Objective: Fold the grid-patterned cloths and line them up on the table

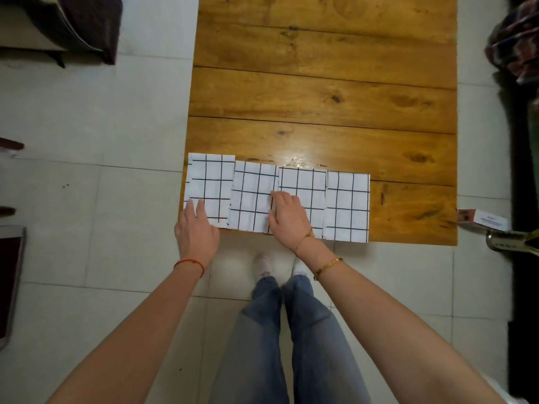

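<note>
— What sort of place is shown?
— A home room, it would seem: pale floor tiles (87,199) are laid throughout, and a varnished plank table (320,91) is set on them.
— Anything else?
— Dark bedding (87,24) is seen at one corner, bundled patterned fabric (513,48) at another.

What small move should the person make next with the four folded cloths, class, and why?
Probably nudge the leftmost cloth toward the near table edge. It sits farther back than its three neighbours, and its left edge overhangs the table side. The left hand already rests flat on its near corner, while the right hand presses the seam between the second cloth and third cloth.
</note>
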